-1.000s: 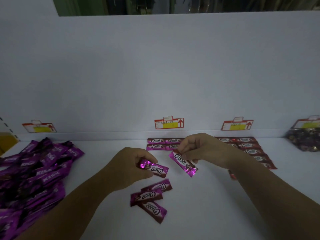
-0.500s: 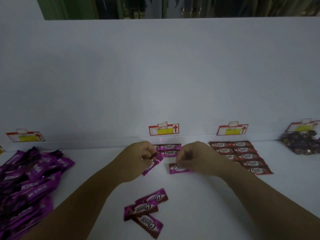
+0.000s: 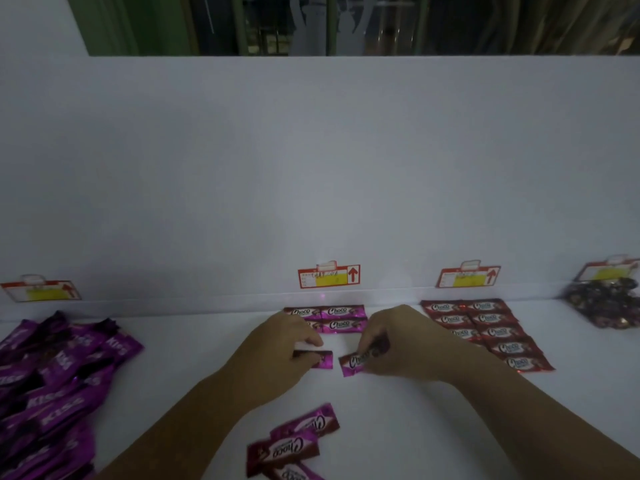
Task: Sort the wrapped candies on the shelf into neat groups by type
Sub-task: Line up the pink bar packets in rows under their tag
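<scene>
- Nearest me, on the white shelf (image 3: 415, 427): three loose Choco candies (image 3: 294, 448) in dark pink wrappers. They overlap in an untidy cluster and lie at different angles.
- Front left: a large unsorted heap of purple Kiss candies (image 3: 52, 393), running from the near edge back toward the rear wall.
- My left hand (image 3: 277, 348): fingers (image 3: 308, 341) curled down and grasping a pink Choco candy (image 3: 322, 359). It lies level, lengthwise left to right, low at the shelf surface. Only its right end shows past my hand.
- My right hand (image 3: 401, 344): fingers (image 3: 372, 344) pinching a second pink Choco candy (image 3: 351, 363) by its right end. It is tilted, left end lower. It sits just beside the first, with a narrow gap between them. I cannot tell whether it touches the shelf.
- Beyond both hands: the sorted pink Choco group (image 3: 341, 318), four wrappers flat in two rows of two, edges aligned, against the rear lip. My left hand covers part of the near-left one.
- To the right, apart from that group: the red Choco group (image 3: 491, 332), flat in two neat columns.
- Far right corner: a heap of dark wrapped candies (image 3: 606, 303), too dim to identify.
- Rear: a white back panel (image 3: 311, 168) carrying four red-and-yellow shelf tags (image 3: 329, 277), one behind each group.
</scene>
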